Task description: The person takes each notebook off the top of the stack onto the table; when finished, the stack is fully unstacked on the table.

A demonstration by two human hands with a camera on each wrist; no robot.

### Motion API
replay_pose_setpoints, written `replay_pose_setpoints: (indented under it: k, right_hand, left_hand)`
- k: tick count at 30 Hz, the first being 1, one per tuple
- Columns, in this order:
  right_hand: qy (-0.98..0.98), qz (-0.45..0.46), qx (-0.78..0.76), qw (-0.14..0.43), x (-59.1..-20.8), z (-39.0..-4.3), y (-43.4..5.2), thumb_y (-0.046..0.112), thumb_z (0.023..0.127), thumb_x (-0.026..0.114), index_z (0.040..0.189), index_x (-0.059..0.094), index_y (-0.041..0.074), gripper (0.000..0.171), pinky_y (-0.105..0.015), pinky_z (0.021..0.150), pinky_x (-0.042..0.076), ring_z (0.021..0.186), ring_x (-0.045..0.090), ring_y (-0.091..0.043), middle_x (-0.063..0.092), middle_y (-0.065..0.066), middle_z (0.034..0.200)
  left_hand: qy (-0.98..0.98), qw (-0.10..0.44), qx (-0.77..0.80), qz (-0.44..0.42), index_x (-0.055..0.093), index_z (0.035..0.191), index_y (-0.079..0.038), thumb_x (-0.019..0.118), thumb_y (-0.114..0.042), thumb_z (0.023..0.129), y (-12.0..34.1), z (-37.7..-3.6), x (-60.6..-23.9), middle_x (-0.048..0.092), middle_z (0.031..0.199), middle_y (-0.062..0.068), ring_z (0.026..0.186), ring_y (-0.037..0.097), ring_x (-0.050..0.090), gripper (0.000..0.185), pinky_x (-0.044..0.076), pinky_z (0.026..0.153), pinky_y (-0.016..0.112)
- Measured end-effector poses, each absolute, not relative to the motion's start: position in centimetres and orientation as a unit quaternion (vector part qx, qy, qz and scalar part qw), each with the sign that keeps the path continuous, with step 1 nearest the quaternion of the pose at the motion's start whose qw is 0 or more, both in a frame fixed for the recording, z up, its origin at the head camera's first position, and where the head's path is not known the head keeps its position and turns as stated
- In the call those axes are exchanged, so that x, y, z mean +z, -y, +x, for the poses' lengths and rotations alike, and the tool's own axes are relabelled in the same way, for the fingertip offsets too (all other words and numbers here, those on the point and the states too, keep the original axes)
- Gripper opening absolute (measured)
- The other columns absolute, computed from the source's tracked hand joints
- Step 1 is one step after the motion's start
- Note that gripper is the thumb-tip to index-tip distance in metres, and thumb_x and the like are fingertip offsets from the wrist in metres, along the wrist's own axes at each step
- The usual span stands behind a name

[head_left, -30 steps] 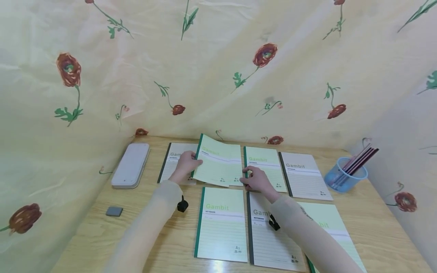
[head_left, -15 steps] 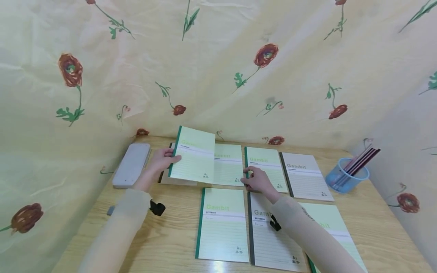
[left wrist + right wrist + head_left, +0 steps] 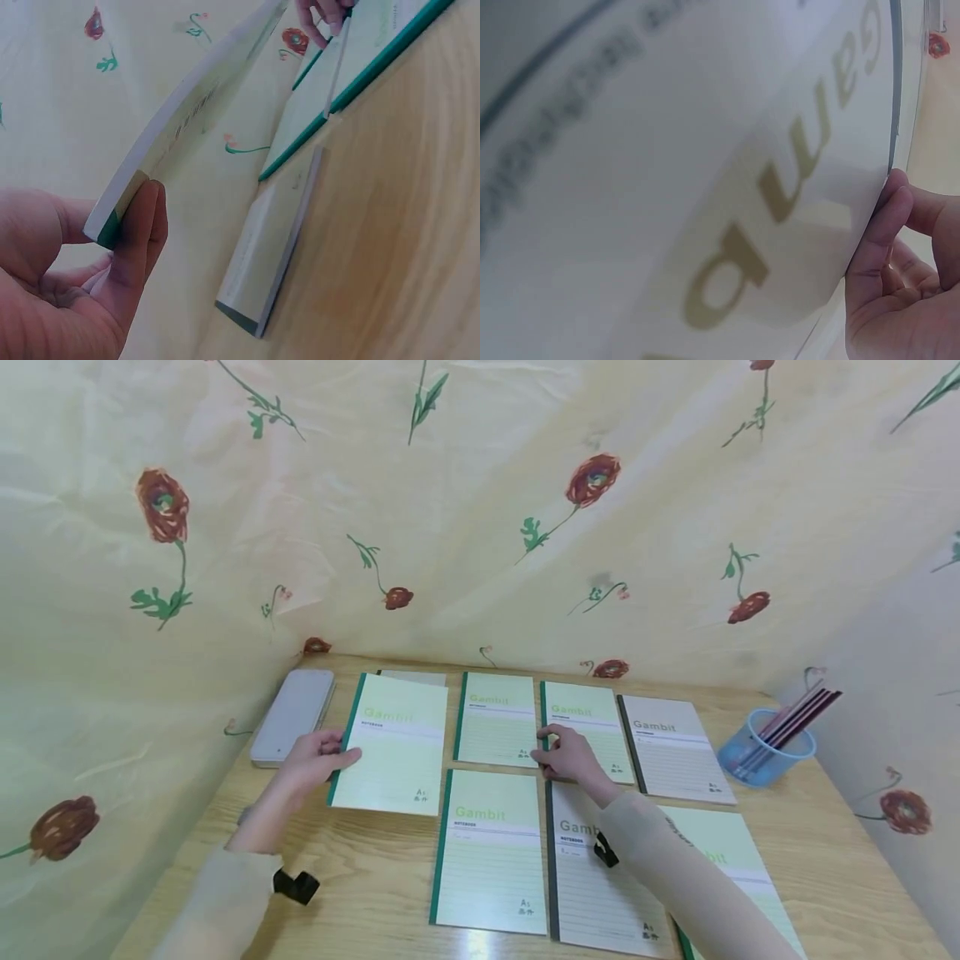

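Note:
My left hand (image 3: pixel 309 762) holds a pale green notebook (image 3: pixel 393 747) by its dark green spine, thumb on the cover and fingers underneath. In the left wrist view this notebook (image 3: pixel 176 124) is raised and bent. It covers most of a grey notebook (image 3: pixel 412 677) lying at the back left. Right of it lies another green notebook (image 3: pixel 495 718). My right hand (image 3: pixel 572 762) touches its lower right edge with thumb and fingertips, beside the spine of a further green notebook (image 3: pixel 592 718). The right wrist view shows the fingers (image 3: pixel 889 202) at a notebook's edge.
A grey notebook (image 3: pixel 675 747) lies at the back right. The front row has a green notebook (image 3: pixel 491 860), a dark-spined grey one (image 3: pixel 600 902) and a green one (image 3: pixel 742 852) partly under my right sleeve. A white case (image 3: pixel 291 718) stands left; a blue pencil cup (image 3: pixel 757 764) stands right.
My left hand has carried the green notebook left and toward me, off the other green notebook and over the grey one. The right hand has stayed in place.

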State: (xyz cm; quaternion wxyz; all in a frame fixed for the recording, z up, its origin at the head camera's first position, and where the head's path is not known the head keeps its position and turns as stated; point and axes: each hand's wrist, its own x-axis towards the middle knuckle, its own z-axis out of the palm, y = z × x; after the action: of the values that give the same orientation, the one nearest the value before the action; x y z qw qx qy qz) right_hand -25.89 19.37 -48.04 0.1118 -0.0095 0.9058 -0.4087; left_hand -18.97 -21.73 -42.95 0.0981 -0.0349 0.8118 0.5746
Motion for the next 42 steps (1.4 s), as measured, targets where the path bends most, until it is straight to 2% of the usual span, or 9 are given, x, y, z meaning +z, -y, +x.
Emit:
replay_pose_setpoints:
  k: [3, 11, 15, 26, 35, 42]
  right_hand:
    - [-0.907, -0.018, -0.406, 0.108, -48.1, -25.9, -19.4, 0.014, 0.094, 0.071, 0.129, 0.058, 0.001, 0.040, -0.027, 0.053, 0.049, 0.055, 0.063, -0.016, 0.061, -0.008, 0.073]
    - [-0.908, -0.008, -0.405, 0.109, -48.1, -25.8, -19.4, 0.015, 0.093, 0.071, 0.129, 0.058, 0.002, 0.041, -0.028, 0.054, 0.049, 0.057, 0.063, -0.017, 0.060, -0.008, 0.075]
    - [-0.907, -0.003, -0.406, 0.108, -48.1, -25.9, -19.3, 0.016, 0.093, 0.072, 0.129, 0.058, 0.003, 0.041, -0.028, 0.054, 0.050, 0.058, 0.064, -0.017, 0.060, -0.009, 0.077]
    - [-0.908, -0.006, -0.405, 0.105, -48.0, -25.9, -19.4, 0.015, 0.093, 0.071, 0.130, 0.057, 0.003, 0.041, -0.028, 0.054, 0.050, 0.057, 0.063, -0.017, 0.060, -0.009, 0.077]
    - [-0.909, -0.011, -0.402, 0.104, -48.2, -25.8, -19.3, 0.016, 0.094, 0.070, 0.130, 0.057, 0.002, 0.041, -0.027, 0.053, 0.049, 0.056, 0.063, -0.016, 0.060, -0.008, 0.076]
    - [-0.911, -0.009, -0.399, 0.105, -48.2, -25.8, -19.3, 0.016, 0.094, 0.071, 0.130, 0.058, 0.003, 0.041, -0.027, 0.053, 0.048, 0.057, 0.064, -0.016, 0.060, -0.008, 0.076]
  left_hand:
    - [-0.814, 0.102, 0.571, -0.033, 0.053, 0.125, 0.011, 0.065, -0.013, 0.098, 22.4, -17.3, -43.4, 0.059, 0.093, 0.008, 0.083, 0.019, 0.052, 0.039, 0.046, 0.069, 0.030]
    - [-0.831, 0.124, 0.540, -0.045, 0.053, 0.124, 0.014, 0.067, -0.012, 0.096, 23.3, -14.2, -45.0, 0.064, 0.099, 0.013, 0.086, 0.019, 0.059, 0.041, 0.049, 0.073, 0.030]
    - [-0.830, 0.131, 0.541, -0.033, 0.055, 0.119, 0.013, 0.069, -0.010, 0.094, 23.6, -13.1, -46.0, 0.065, 0.096, 0.011, 0.085, 0.020, 0.059, 0.036, 0.049, 0.073, 0.030]
    - [-0.833, 0.151, 0.529, -0.062, 0.056, 0.118, 0.011, 0.071, -0.007, 0.092, 23.4, -10.9, -47.4, 0.064, 0.098, 0.012, 0.087, 0.022, 0.060, 0.035, 0.048, 0.078, 0.034]
    - [-0.892, 0.157, 0.417, -0.075, 0.055, 0.123, 0.012, 0.077, -0.021, 0.089, 22.9, -10.6, -47.5, 0.062, 0.102, 0.012, 0.092, 0.024, 0.056, 0.053, 0.049, 0.082, 0.044]
    - [-0.927, 0.147, 0.335, -0.080, 0.060, 0.113, 0.004, 0.078, -0.028, 0.087, 22.5, -10.3, -47.0, 0.057, 0.092, 0.007, 0.084, 0.023, 0.051, 0.045, 0.045, 0.074, 0.039]
